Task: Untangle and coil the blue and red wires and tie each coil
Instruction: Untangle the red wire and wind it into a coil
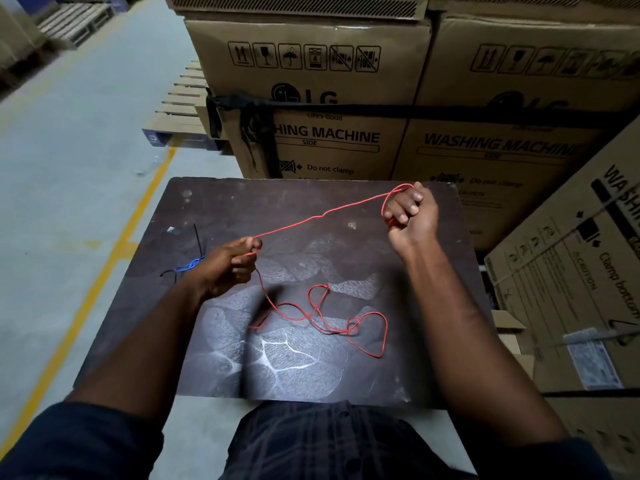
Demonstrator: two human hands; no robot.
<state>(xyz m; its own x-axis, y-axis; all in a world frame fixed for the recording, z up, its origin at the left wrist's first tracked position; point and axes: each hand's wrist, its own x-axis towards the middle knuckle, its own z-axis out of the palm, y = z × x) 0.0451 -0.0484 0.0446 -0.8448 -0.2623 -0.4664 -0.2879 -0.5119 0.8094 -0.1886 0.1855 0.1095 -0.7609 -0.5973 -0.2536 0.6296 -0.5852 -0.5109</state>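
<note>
Your left hand (228,265) sits at nine o'clock of the table (214,202). Its fingers are curled in, and thumb and forefinger pinch the red wire (325,213). Your right hand (410,216), at two o'clock, is closed in a fist round the same wire, with one turn looped over the top of the fist and a bit of red showing inside the fingers. The wire runs taut through the air between them. Below your left hand the slack drops to the tabletop and lies in loose crossing loops toward five o'clock.

The blue wire (188,266) lies bunched on the table at nine o'clock, just beyond your left hand, which hides part of it. A black tie (196,237) crosses the bunch; you cannot tell whether it is knotted. Pale scraps (170,229) lie on the top, one at ten o'clock and one near your right wrist.

The table is a dark, scuffed board with pale worn patches. It stands on a grey concrete floor (69,150) with a yellow line (114,251) at nine o'clock. Cardboard boxes (329,136) are stacked from twelve to three o'clock, bound by a black strap (415,110). Pallets (180,105) sit at eleven o'clock.

Count: one red wire with three closed loops in its slack, one blue wire, one black tie, two scraps, and three boxes showing the WASHING MACHINE print.
</note>
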